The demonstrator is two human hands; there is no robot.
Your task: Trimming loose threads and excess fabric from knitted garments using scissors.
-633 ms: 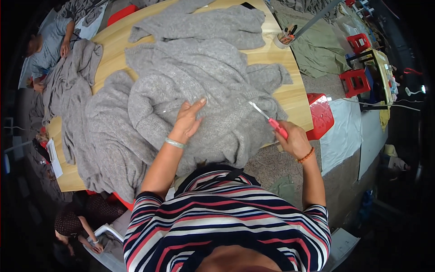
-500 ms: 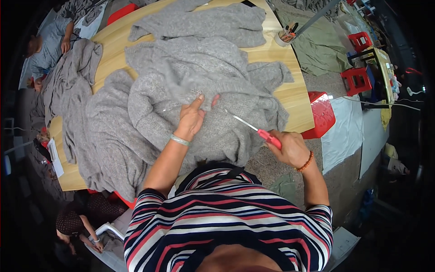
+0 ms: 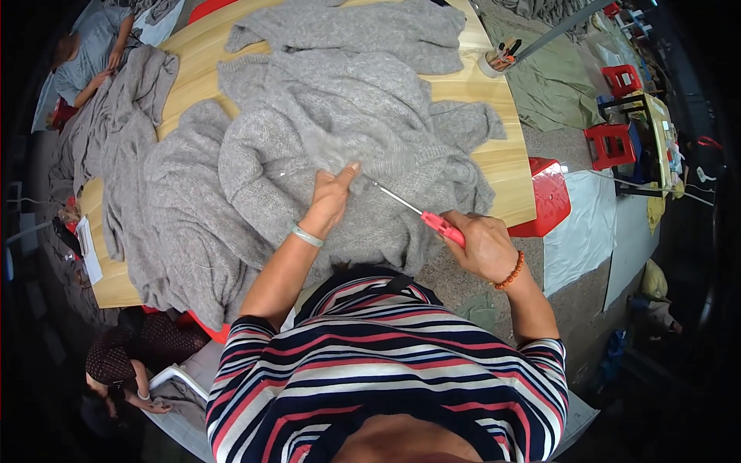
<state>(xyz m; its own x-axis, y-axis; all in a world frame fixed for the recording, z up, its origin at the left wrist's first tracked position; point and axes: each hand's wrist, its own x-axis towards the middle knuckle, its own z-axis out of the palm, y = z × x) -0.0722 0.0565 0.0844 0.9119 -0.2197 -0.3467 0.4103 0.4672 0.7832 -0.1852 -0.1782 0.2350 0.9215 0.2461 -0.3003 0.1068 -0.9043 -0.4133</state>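
Observation:
A grey knitted garment [image 3: 347, 85] lies in loose folds over the table in front of me. My left hand [image 3: 332, 199] is closed on a fold of it, thumb raised and the other fingers partly hidden by the cloth. My right hand [image 3: 486, 247] grips the handle of a pink-handled tool with a thin metal shaft [image 3: 401, 201]. Its shaft points up and left, the tip close to the knit beside my left thumb. Whether the tip touches the yarn I cannot tell.
More grey knitwear [image 3: 193, 185] is heaped on the wooden table [image 3: 494, 170]. A pen cup [image 3: 494, 63] stands at its far right edge. A red stool [image 3: 549, 197] is beside it. One person [image 3: 93, 54] sits far left; another [image 3: 139, 355] bends over cloth at lower left.
The tool and my right hand have moved left, bringing the tip nearer my left hand. My left hand has shifted slightly right. A pink spot seen at the cloth no longer shows.

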